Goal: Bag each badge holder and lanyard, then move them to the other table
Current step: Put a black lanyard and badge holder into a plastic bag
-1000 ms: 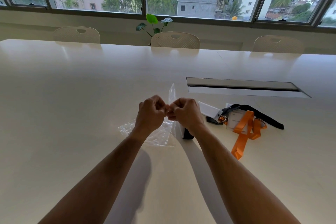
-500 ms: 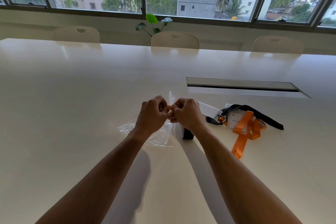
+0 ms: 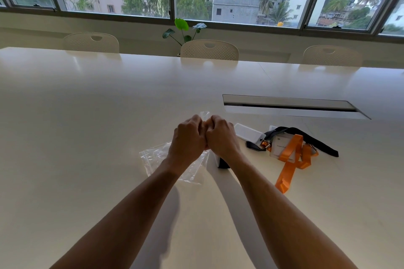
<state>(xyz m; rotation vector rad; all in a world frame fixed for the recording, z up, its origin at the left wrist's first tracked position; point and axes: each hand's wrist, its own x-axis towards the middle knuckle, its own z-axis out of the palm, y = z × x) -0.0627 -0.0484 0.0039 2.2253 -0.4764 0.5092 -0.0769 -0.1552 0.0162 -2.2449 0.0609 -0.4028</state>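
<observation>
A person's left hand point(image 3: 189, 137) and right hand point(image 3: 220, 136) meet knuckle to knuckle above a pale table point(image 3: 87, 116), fingers curled, pinching a clear plastic bag point(image 3: 204, 114); its contents cannot be made out. More clear bags point(image 3: 153, 155) lie beneath. Badge holders point(image 3: 249, 133) with orange lanyard point(image 3: 290, 159) and black lanyard point(image 3: 314, 141) lie just right.

Both forearms reach out toward 12 o'clock, converging. Left hand point(image 3: 188, 137) and right hand point(image 3: 222, 136) are curled, knuckles touching, backs up. Fingertips hidden; grip contents unclear.
</observation>
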